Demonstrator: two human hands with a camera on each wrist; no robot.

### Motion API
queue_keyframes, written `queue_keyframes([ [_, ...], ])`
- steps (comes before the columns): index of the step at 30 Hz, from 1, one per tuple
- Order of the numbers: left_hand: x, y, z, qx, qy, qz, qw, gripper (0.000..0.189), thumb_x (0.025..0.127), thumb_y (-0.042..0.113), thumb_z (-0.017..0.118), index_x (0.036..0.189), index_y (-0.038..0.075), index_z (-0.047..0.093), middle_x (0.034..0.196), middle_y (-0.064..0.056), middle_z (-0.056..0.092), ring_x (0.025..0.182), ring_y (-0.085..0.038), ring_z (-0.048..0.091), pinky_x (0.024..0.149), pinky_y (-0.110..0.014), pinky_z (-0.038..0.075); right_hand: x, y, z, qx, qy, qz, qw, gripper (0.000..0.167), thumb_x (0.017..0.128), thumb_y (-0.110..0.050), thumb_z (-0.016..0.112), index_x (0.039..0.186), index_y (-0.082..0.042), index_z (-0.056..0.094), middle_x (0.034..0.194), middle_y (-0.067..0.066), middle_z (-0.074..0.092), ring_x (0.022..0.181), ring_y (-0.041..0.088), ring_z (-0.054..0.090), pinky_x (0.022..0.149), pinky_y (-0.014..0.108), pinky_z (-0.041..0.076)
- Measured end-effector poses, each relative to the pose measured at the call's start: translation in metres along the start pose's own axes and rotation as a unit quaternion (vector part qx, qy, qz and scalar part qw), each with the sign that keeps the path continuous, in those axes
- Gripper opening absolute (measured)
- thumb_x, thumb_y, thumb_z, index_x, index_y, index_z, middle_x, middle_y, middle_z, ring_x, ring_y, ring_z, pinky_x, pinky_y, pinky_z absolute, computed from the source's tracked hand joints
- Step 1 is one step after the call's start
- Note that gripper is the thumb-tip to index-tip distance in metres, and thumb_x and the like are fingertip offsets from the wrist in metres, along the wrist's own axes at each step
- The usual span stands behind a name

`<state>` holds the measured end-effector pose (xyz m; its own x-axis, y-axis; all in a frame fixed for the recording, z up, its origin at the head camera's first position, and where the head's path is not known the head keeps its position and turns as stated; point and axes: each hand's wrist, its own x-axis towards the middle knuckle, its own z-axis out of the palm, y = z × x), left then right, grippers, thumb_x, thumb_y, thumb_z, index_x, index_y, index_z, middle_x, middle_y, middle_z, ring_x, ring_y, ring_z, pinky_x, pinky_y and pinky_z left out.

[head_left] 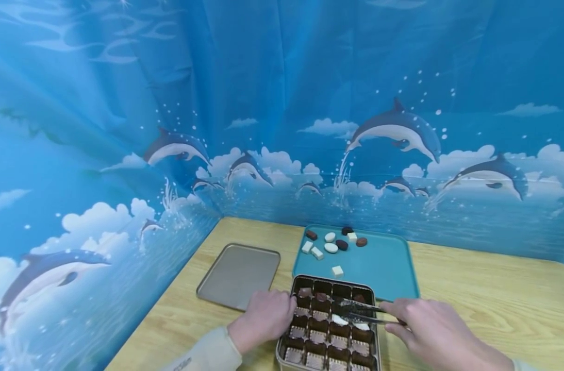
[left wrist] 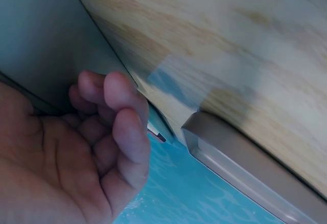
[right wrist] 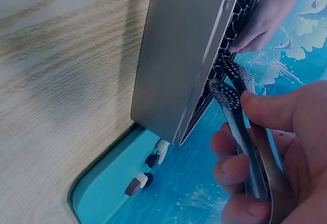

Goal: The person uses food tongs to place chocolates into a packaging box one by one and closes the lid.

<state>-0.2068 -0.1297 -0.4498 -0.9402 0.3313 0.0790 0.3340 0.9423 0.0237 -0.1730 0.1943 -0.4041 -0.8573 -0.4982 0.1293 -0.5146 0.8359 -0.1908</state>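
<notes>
A metal tin (head_left: 329, 337) holds a dark compartmented insert, with brown pieces like chocolates (head_left: 321, 297) in its far row and white pieces (head_left: 339, 320) nearer. My left hand (head_left: 269, 315) holds the tin's left rim; in the left wrist view its fingers (left wrist: 130, 132) are curled and the thumb is mostly hidden. My right hand (head_left: 426, 324) grips metal tongs (right wrist: 250, 147) with perforated tips. Those tips reach over the tin's far right compartments, slightly apart in the right wrist view. Whether anything lies between them, I cannot tell.
Behind the tin lies a blue tray (head_left: 379, 263) carrying several brown and white pieces (head_left: 330, 248). A grey-brown rectangular tray or lid (head_left: 240, 273) sits to the left on the wooden table (head_left: 486, 288). A dolphin-printed curtain (head_left: 282, 103) stands behind and left.
</notes>
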Motion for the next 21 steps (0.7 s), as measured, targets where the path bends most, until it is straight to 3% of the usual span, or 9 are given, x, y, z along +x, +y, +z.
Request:
queue_keyframes([
  [5,0.0,0.001,0.0,0.008,0.001,-0.003,1.0,0.045,0.106,0.034,0.042,0.071,0.013,0.06,0.061,-0.002,0.056,0.056,-0.022,0.058,0.053,-0.039,0.05,0.001,-0.001,-0.002,0.016,0.009,0.008,0.9998,0.039,0.09,-0.038,0.073,0.124,-0.018,0.071,0.108,-0.002,0.077,0.069,-0.003,0.06,0.059,0.027,0.051],
  [7,0.0,0.001,0.0,0.009,0.001,-0.003,1.0,0.045,0.106,0.034,0.042,0.07,0.013,0.059,0.06,-0.002,0.055,0.055,-0.022,0.058,0.053,-0.039,0.05,0.003,-0.002,-0.003,0.014,0.026,0.013,0.9995,0.04,0.09,-0.037,0.074,0.123,-0.016,0.071,0.108,-0.002,0.077,0.072,0.0,0.064,0.062,0.028,0.054],
  [12,0.0,0.001,-0.001,0.008,-0.001,-0.001,1.0,0.045,0.106,0.034,0.042,0.069,0.014,0.058,0.059,0.0,0.052,0.054,-0.02,0.055,0.052,-0.038,0.049,0.017,0.001,-0.007,0.011,0.075,0.019,0.9969,0.04,0.088,-0.033,0.077,0.122,-0.013,0.072,0.111,0.004,0.076,0.078,0.011,0.072,0.055,0.023,0.05],
  [15,-0.001,0.001,-0.001,0.01,-0.001,0.0,0.9999,0.045,0.106,0.033,0.042,0.069,0.014,0.058,0.059,0.0,0.052,0.053,-0.02,0.055,0.051,-0.038,0.048,0.029,0.007,-0.007,0.019,0.084,0.022,0.9961,0.043,0.089,-0.032,0.076,0.125,-0.01,0.07,0.112,0.008,0.075,0.061,0.004,0.06,0.048,0.021,0.04],
  [19,-0.001,0.001,-0.001,0.018,-0.001,0.004,0.9998,0.045,0.107,0.034,0.042,0.07,0.014,0.059,0.06,-0.001,0.054,0.054,-0.02,0.055,0.05,-0.037,0.047,0.048,0.015,-0.004,0.02,0.073,0.034,0.9965,0.045,0.09,-0.031,0.075,0.128,-0.008,0.068,0.092,0.0,0.074,0.047,0.001,0.038,0.043,0.023,0.032],
  [21,-0.001,0.001,-0.001,0.021,-0.002,0.007,0.9998,0.045,0.107,0.034,0.042,0.07,0.014,0.06,0.061,-0.001,0.054,0.054,-0.019,0.055,0.049,-0.036,0.047,0.059,0.019,-0.002,0.018,0.062,0.041,0.997,0.045,0.09,-0.03,0.075,0.128,-0.007,0.068,0.082,-0.005,0.069,0.046,0.002,0.038,0.042,0.024,0.032],
])
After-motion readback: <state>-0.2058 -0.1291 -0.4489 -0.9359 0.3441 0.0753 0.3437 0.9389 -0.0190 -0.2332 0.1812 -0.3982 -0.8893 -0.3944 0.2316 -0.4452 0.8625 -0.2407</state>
